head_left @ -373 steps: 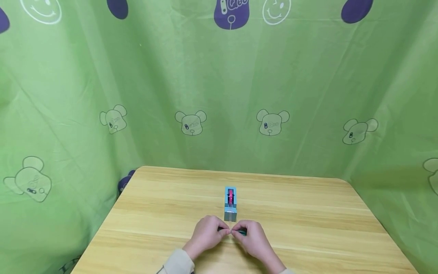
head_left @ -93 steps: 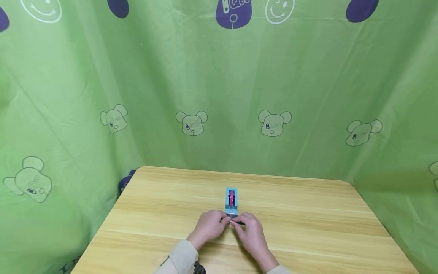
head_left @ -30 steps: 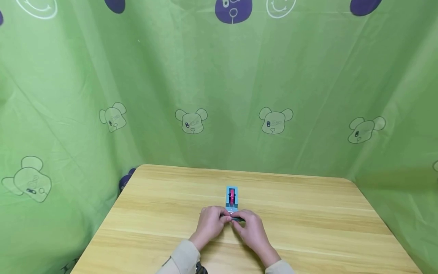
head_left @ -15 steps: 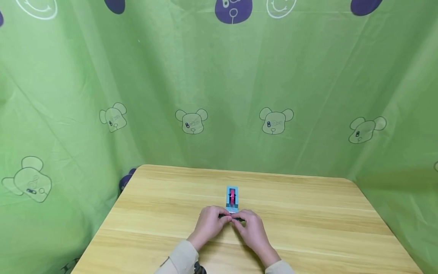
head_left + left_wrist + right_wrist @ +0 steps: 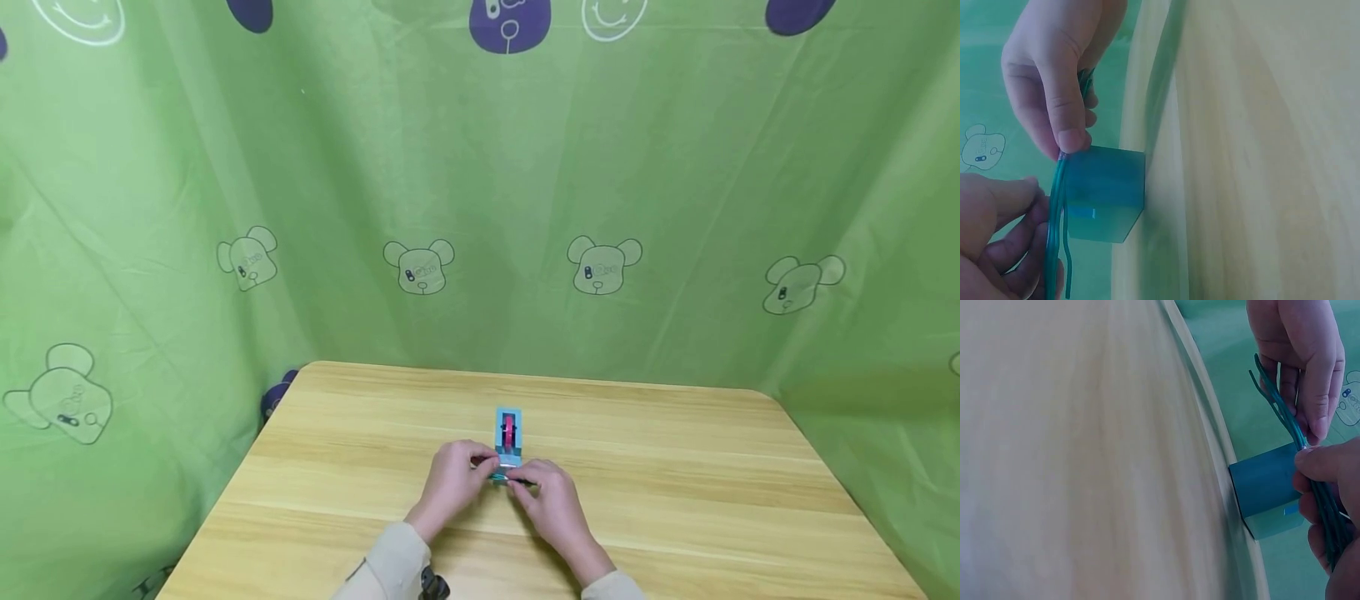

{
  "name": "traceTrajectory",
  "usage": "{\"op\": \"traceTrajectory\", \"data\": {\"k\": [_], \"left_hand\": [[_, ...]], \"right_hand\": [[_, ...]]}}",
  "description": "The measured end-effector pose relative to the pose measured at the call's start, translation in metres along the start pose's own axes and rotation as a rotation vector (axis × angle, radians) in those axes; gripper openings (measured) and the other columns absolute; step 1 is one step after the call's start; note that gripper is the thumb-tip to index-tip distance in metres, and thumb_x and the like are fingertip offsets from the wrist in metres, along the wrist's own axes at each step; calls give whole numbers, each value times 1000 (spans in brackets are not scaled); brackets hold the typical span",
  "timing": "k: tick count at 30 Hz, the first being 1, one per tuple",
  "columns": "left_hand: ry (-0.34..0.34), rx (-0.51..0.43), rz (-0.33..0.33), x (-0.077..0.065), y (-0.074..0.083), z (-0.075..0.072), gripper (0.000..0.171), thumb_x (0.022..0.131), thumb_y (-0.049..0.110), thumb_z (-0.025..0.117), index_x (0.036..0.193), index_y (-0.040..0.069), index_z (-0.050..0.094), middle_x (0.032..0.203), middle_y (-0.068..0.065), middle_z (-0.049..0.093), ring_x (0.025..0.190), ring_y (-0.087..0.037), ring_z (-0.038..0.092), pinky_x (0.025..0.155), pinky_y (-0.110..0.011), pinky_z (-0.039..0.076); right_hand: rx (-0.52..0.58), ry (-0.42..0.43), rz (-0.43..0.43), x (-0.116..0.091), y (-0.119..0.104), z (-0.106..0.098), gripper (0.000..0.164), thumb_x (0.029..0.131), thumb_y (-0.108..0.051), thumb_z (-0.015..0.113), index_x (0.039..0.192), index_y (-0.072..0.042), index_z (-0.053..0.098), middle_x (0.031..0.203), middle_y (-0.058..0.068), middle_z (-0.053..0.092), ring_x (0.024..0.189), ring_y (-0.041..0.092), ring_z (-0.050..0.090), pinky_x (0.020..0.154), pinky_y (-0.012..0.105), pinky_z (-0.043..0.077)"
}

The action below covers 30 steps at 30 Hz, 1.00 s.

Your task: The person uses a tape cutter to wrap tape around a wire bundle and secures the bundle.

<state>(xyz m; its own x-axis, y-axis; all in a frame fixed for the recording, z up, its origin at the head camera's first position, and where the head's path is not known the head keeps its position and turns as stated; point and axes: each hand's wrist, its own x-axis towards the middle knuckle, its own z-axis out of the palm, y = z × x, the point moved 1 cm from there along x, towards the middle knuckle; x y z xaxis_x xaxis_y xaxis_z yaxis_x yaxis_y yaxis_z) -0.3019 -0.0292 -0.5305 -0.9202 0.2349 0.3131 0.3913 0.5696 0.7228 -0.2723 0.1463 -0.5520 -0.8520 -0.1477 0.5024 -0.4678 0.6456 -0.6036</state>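
Note:
My right hand grips a bundle of thin green wires, thumb pressed near a small shiny wrap around its middle. The loose wire ends stick out past that thumb. Close to these ends, my left hand has curled fingers, its thumb and index tips near each other. In the left wrist view the wires pass in front of the left fingers; I cannot tell whether those hold anything. Just beyond both hands stands a blue tape dispenser with a pink roll.
The wooden table extends to both sides of the dispenser. A green curtain with bear prints hangs behind it and along the sides. A dark object shows at the left sleeve.
Both hands have come closer to the dispenser over the earlier frames, and the tape strip stretched from it at first no longer shows. Lately the left hand moved slightly left and away, uncovering the wire ends.

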Motion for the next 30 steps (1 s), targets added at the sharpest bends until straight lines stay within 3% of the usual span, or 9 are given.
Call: {"op": "traceTrajectory", "data": {"k": [4,12,18,30], "left_hand": [[20,-15,-13,3,-2,1,8,90,16,74,95,11,78,87,7,72,74,0,62,67,-19,52],[20,11,-36,7,-6,7,14,91,17,73,103,12,77,94,5,73,82,-4,64,72,-23,53],[1,20,-46,8,-8,10,10,90,18,73,98,14,79,94,4,74,87,-8,68,77,-27,55],[-9,53,-56,9,-8,13,8,91,18,73,94,15,80,91,4,75,85,-9,69,76,-29,56]], "right_hand": [[1,-10,8,0,1,1,19,76,-2,84,89,-15,78,86,-17,68,84,6,62,76,29,54],[-4,17,-20,-1,3,4,22,73,0,85,87,-15,78,84,-17,67,81,4,61,74,28,54],[-5,19,-31,-1,5,5,21,73,-1,85,87,-15,78,83,-16,67,79,4,61,71,27,54],[44,-34,25,2,5,1,17,77,0,82,88,-12,79,82,-14,67,78,5,61,71,25,54]]}}
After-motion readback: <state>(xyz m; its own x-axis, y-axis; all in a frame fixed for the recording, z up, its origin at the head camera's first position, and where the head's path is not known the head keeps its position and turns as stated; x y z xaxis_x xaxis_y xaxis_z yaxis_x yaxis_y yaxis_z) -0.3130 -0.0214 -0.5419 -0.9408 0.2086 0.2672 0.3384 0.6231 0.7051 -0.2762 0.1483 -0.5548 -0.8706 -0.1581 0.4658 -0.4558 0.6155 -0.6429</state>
